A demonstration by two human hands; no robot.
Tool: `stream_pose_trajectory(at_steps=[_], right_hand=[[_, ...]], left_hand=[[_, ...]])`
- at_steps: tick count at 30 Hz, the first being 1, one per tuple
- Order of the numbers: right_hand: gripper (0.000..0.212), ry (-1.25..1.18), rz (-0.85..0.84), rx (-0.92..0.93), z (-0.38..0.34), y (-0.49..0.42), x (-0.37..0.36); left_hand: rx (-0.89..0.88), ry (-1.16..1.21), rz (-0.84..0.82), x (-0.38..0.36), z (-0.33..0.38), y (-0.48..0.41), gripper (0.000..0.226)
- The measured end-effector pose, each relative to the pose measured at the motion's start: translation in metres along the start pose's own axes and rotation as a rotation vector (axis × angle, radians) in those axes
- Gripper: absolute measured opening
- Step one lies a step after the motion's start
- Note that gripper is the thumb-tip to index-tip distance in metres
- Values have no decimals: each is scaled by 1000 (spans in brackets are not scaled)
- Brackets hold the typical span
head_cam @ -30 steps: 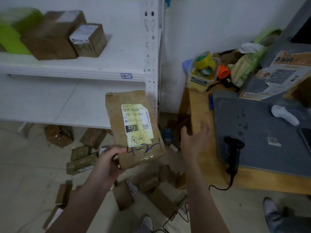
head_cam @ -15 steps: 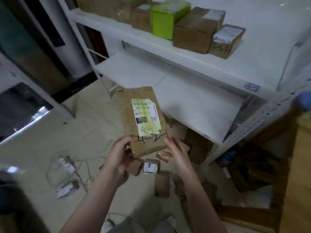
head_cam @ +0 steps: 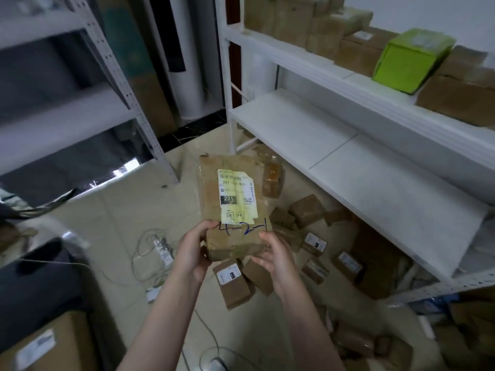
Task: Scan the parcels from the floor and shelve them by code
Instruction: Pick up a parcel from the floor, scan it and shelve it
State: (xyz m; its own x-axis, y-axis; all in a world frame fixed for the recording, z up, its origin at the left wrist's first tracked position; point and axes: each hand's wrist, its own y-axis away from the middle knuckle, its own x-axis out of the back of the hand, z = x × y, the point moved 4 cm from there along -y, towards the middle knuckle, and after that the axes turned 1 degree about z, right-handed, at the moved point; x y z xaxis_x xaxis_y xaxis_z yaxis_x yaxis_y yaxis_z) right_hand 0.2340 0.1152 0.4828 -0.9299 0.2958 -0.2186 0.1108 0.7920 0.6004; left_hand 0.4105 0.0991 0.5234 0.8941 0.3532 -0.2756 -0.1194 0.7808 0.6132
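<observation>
A flat brown taped parcel with a yellowish label reading 231 and "4-2-1" written in blue ink is held upright in front of me. My left hand grips its lower left corner, thumb on the front. My right hand holds the lower right corner, fingers curled under the bottom edge. Several small brown parcels lie on the tiled floor below. A white shelf unit stands to the right, its lower board bare, its upper board carrying brown boxes and a green box.
A grey metal rack stands at the left. White cables and an adapter lie on the floor. A brown carton and a dark object sit at the lower left. More parcels lie at the lower right.
The view has swung left, away from the wooden desk and scanner, toward the shelves. My right hand came off empty air and took hold of the parcel's lower right corner.
</observation>
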Motion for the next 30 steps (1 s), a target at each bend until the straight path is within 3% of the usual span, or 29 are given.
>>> stream_pose_trajectory(at_steps=[3,6,9,13,20,22,24,25,27,30], right_hand=[[18,51,-64,13,-6,-1,-46],[21,107,-111,33,-14,-8,-74],[28,152,-119,39,-23,-20,-87],[33,152,-108,65,-49,-48,-92],[14,161,-161,123,-131,-99,-88],[10,158,-171,149,-148,-107,-84],[19,160,-151,186,-157,-122,-77],[35,145,-142,203,-161,-127,-74],[68,111,-124,207,-163,-143,-69],[72,67,-109,201,-169,-162,-69]], left_hand=[[-11,42,6,33,24,-8,37],[18,92,7,54,38,-20,49],[14,125,39,59,51,-34,37],[-6,102,39,33,72,-55,6],[-96,108,7,-37,116,-104,6],[-101,125,-27,-52,126,-114,23],[-79,134,-69,-69,133,-126,54],[-73,126,-76,-75,137,-131,56],[-84,96,-89,-87,143,-142,36],[-103,62,-89,-102,158,-156,10]])
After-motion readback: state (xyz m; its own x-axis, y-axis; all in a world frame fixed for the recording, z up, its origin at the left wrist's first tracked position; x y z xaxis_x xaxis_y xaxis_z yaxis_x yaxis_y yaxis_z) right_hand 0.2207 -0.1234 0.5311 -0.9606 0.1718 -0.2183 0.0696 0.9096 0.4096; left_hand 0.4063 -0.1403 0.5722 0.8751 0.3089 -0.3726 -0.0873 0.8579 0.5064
